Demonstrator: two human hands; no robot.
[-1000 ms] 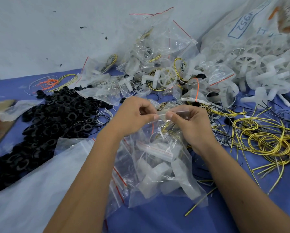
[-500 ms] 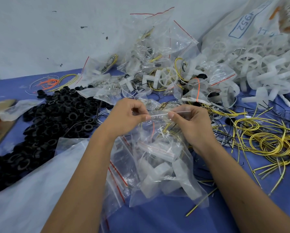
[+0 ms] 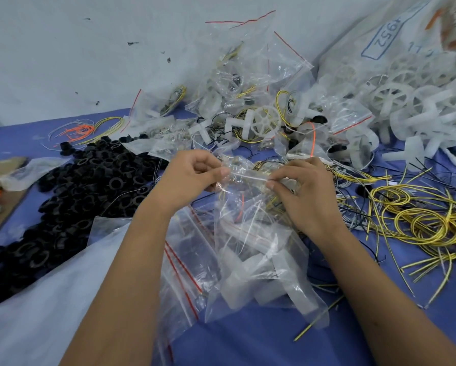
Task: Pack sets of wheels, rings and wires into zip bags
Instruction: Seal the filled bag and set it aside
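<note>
Both hands up at the mouth of the zip bag (image 3: 258, 249): left hand (image 3: 188, 178) pinching one end of the seal strip, right hand (image 3: 304, 190) pinching the other, keeping it taut, probably to press it shut. White wheels (image 3: 261, 281) sag in the bag below the hands. Black rings (image 3: 71, 196) lie left of them, yellow wires (image 3: 427, 223) right, within reach on the desk (image 3: 248, 342).

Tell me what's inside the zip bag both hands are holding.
The zip bag shows white plastic wheels at the bottom and yellow wire near the top. Crinkled plastic and the right hand hide any rings.
</note>
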